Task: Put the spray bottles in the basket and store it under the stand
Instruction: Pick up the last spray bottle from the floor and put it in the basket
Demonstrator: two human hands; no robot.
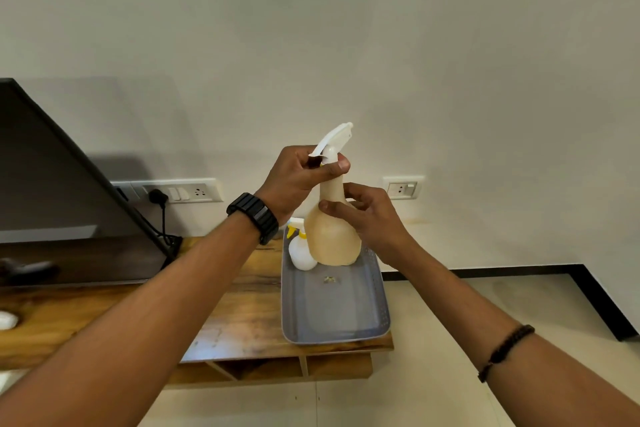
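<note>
Both hands, left and right, clasp the bottle above the basket — loading step, next lower it beside the white one.

Just below the left grip, the small white bottle shows only its rounded body; its yellow top is mostly behind the cream spray bottle. That bottle's neck is wrapped by fingers of both grips. Left of them, the dark screen and a white object, perhaps a cloth, are cut by the frame edge.
</note>
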